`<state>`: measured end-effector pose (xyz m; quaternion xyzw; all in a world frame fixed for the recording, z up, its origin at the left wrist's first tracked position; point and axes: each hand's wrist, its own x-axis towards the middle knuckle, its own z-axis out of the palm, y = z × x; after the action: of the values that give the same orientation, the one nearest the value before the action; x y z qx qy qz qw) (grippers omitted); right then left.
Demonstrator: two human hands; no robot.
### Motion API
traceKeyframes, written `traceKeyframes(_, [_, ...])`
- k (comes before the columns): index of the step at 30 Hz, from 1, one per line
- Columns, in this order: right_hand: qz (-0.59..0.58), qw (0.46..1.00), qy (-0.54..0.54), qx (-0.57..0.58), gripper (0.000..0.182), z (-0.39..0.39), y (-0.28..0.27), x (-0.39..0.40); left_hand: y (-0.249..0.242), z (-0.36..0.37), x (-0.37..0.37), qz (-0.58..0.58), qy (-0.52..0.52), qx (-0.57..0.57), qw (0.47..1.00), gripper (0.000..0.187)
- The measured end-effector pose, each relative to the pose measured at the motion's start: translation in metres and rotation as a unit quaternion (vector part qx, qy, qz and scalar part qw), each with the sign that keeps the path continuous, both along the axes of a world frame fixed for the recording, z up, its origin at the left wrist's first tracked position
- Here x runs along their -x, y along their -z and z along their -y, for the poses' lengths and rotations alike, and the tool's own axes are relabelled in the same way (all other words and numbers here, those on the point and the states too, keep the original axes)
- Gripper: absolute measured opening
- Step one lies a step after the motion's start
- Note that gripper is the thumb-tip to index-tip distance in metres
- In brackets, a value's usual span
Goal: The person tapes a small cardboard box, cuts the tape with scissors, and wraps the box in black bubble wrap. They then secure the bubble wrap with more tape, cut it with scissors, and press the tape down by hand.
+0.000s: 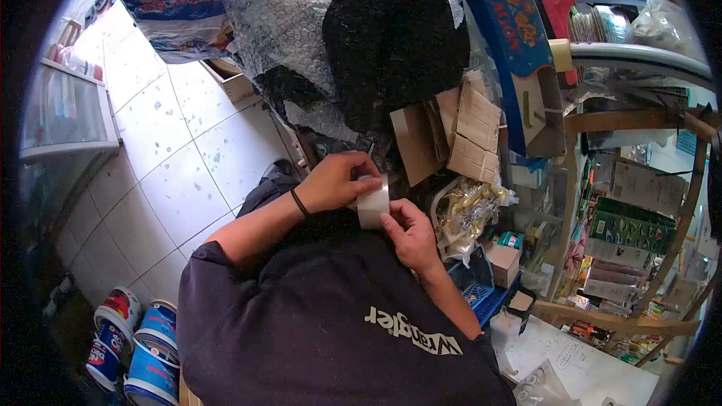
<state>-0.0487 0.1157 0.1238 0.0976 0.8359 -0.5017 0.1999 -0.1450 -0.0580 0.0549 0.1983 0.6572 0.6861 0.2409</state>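
Holding a whitish roll point(373, 208) — left hand point(338, 180), right hand point(414, 234).

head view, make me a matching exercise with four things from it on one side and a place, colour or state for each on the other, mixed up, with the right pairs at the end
1 roll
2 wristband
3 buckets
4 cardboard

A lower left of the picture
B brown, beyond the hands and to their right
C black, on the left arm
D pale, held between the left hand and right hand

Pairs: 1-D, 2-C, 3-A, 4-B
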Motion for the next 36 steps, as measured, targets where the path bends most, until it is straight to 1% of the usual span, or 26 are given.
traceKeyframes(1, [-0.006, 1.000, -0.006, 0.010, 0.013, 0.002, -0.002, 0.000, -0.001, 0.002, 0.000, 0.038, 0.000, -0.001, 0.999, 0.025])
traceKeyframes(7, [0.021, 1.000, 0.007, 0.017, 0.014, 0.008, -0.010, 0.007, 0.006, 0.002, -0.005, -0.032, -0.043, -0.062, 0.997, 0.017])
traceKeyframes(10, [0.081, 0.996, 0.026, -0.024, 0.016, 0.013, -0.010, 0.011, -0.001, 0.004, -0.006, -0.044, -0.021, -0.037, 0.998, 0.015])
traceKeyframes(13, [0.080, 0.997, 0.003, -0.017, 0.020, 0.019, -0.009, 0.014, -0.005, 0.003, -0.008, -0.085, -0.013, -0.021, 0.996, 0.014])
traceKeyframes(16, [0.056, 0.996, -0.002, 0.069, 0.027, 0.031, -0.021, 0.017, -0.009, 0.007, -0.009, -0.094, -0.007, -0.030, 0.995, 0.013])
traceKeyframes(19, [0.063, 0.993, -0.052, 0.086, 0.027, 0.031, -0.026, 0.018, -0.010, 0.017, -0.007, -0.091, -0.030, -0.031, 0.995, 0.011])
traceKeyframes(22, [0.065, 0.987, -0.147, 0.018, 0.025, 0.035, -0.038, 0.021, -0.011, 0.029, -0.005, -0.013, -0.054, -0.057, 0.997, 0.009])
traceKeyframes(25, [-0.023, 0.980, -0.189, 0.050, 0.024, 0.040, -0.034, 0.020, -0.002, 0.032, -0.002, 0.023, -0.087, -0.068, 0.994, 0.009])
traceKeyframes(26, [-0.035, 0.974, -0.224, 0.029, 0.025, 0.040, -0.034, 0.019, -0.003, 0.035, -0.002, 0.057, -0.064, -0.075, 0.993, 0.010])
traceKeyframes(28, [-0.062, 0.954, -0.292, -0.017, 0.026, 0.037, -0.034, 0.018, -0.002, 0.045, -0.001, 0.098, -0.005, -0.154, 0.983, 0.011])
traceKeyframes(29, [-0.059, 0.951, -0.302, 0.012, 0.027, 0.035, -0.037, 0.019, -0.002, 0.049, -0.001, 0.118, 0.023, -0.193, 0.974, 0.012])
traceKeyframes(31, [-0.051, 0.943, -0.321, 0.072, 0.029, 0.032, -0.046, 0.021, -0.012, 0.058, 0.000, 0.115, 0.065, -0.198, 0.971, 0.013])
traceKeyframes(32, [-0.057, 0.949, -0.275, 0.146, 0.032, 0.027, -0.043, 0.017, -0.018, 0.063, -0.001, 0.115, 0.085, -0.199, 0.970, 0.013])
traceKeyframes(34, [-0.032, 0.972, -0.125, 0.197, 0.034, 0.023, -0.039, 0.016, -0.028, 0.067, -0.002, 0.052, 0.090, -0.197, 0.975, 0.014])
traceKeyframes(35, [-0.021, 0.974, -0.047, 0.219, 0.034, 0.022, -0.037, 0.015, -0.033, 0.069, -0.001, 0.020, 0.095, -0.197, 0.976, 0.015])
traceKeyframes(36, [0.007, 0.984, 0.021, 0.176, 0.034, 0.019, -0.027, 0.021, -0.041, 0.073, 0.000, -0.004, 0.101, -0.188, 0.977, 0.014])
